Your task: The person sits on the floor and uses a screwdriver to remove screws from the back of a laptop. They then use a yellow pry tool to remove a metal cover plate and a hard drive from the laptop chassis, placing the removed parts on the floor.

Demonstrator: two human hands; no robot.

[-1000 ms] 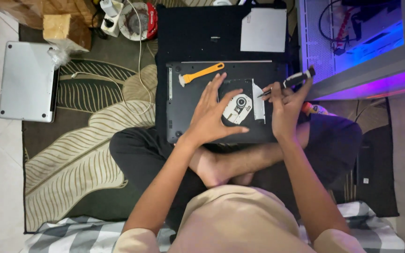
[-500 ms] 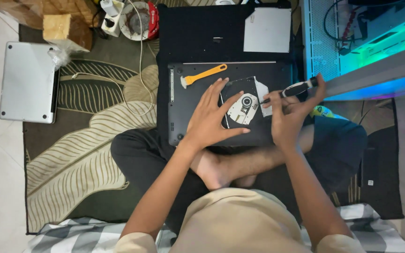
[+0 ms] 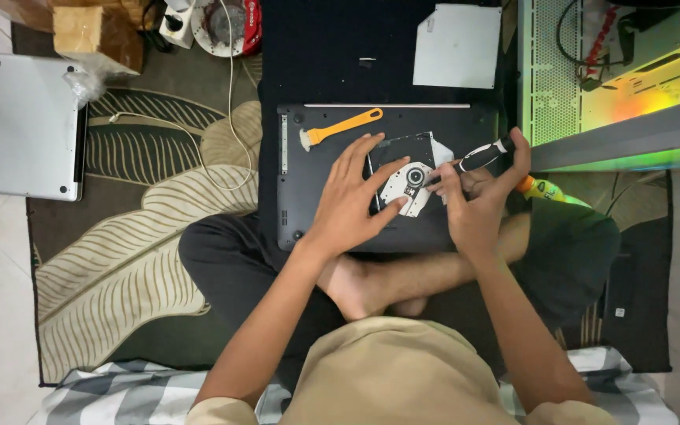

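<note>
Head view: one person, cross-legged on a leaf-patterned rug (image 3: 120, 236).
Laptops: two; dark one (image 3: 316, 212) on the lap, silver one (image 3: 29, 126) far left.
Left hand (image 3: 352, 201): spread flat beside the optical drive (image 3: 409, 182).
Right hand (image 3: 478, 208): gripping one screwdriver (image 3: 478, 157), long axis slanting, tip at the drive.
Pry tool (image 3: 340, 128): one, orange.

Open room on the dark laptop base (image 3: 308, 212) left of the left hand (image 3: 353, 197); only the orange pry tool (image 3: 340, 128) lies above it. Right side is tight: right hand (image 3: 478, 206) with screwdriver (image 3: 478, 157) sits near the lit computer case (image 3: 615, 79). Silver laptop (image 3: 31, 126) lies well apart, rug (image 3: 143, 236) between is free.
</note>
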